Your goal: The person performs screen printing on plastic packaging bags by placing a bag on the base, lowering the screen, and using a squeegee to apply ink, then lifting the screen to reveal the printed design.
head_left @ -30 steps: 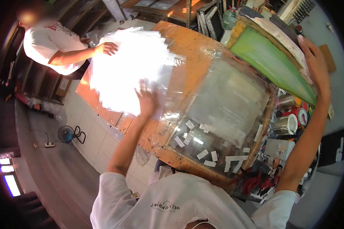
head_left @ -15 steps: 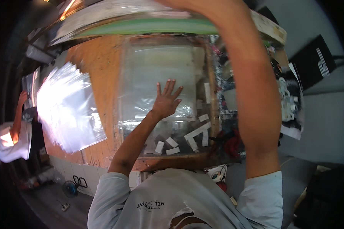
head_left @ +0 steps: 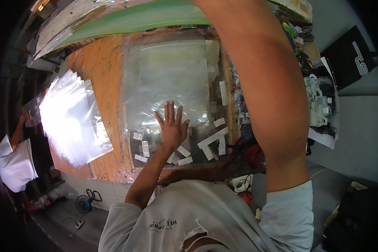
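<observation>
My left hand (head_left: 172, 131) lies flat with fingers spread on the near part of a clear plastic sheet (head_left: 172, 71), which rests on the worn work board at the table's middle. Several short strips of whitish tape (head_left: 214, 137) are stuck below and to the right of the sheet. My right arm (head_left: 264, 84) stretches up across the right side, and its hand is beyond the top edge of the picture. Near where that arm leaves the picture, a green panel in a pale frame (head_left: 126, 23) spans the far side of the table.
A fanned stack of clear plastic bags (head_left: 73, 122) lies on the wooden table (head_left: 109, 84) to the left. At far left another person (head_left: 19, 155) handles a clear bag. White plastic bottles (head_left: 317, 101) and scissors (head_left: 306, 33) sit at right. A small fan (head_left: 84, 203) stands on the floor.
My left hand has slid nearer to me over the sheet, uncovering more of it. The view has shifted slightly, and my right arm looms larger, its hand still out of sight.
</observation>
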`<state>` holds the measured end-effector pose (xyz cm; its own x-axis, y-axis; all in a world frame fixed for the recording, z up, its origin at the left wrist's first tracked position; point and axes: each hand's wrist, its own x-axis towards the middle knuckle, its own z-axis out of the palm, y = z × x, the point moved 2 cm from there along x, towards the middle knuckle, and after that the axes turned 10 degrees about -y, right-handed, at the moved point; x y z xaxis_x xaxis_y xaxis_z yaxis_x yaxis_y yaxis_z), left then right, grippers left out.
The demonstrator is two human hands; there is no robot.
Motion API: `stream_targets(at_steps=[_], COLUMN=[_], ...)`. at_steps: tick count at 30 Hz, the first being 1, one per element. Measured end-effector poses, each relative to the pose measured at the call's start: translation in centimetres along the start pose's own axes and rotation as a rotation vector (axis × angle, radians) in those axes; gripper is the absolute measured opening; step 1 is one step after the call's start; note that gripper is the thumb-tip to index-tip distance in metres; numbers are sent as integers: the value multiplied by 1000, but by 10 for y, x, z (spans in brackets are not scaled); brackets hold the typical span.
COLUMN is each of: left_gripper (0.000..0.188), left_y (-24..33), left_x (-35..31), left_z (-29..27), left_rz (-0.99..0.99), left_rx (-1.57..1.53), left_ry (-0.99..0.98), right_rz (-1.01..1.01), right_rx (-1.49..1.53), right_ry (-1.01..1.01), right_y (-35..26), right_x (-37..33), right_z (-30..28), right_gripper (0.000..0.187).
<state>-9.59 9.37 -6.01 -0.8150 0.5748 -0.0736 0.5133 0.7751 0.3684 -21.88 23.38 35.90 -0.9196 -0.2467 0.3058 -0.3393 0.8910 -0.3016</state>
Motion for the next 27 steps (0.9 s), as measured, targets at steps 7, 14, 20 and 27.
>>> stream_targets(at_steps=[7, 14, 20, 27], left_gripper=[55, 56, 54, 52], left_y=[6, 4, 0, 22], left_x=[-15, -21, -26, -70], left_z=[4, 5, -4, -142], left_rz=[37, 62, 49, 23], left_rx=[-8, 0, -117, -1160], left_ry=[-32, -4, 60, 372], right_rz=[-24, 256, 43, 5], right_rx=[-32, 128, 81, -173], right_ry=[17, -360, -198, 180], right_y=[12, -13, -4, -23], right_x=[14, 16, 16, -80], right_z=[11, -1, 13, 104], right_gripper=[52, 49, 48, 38])
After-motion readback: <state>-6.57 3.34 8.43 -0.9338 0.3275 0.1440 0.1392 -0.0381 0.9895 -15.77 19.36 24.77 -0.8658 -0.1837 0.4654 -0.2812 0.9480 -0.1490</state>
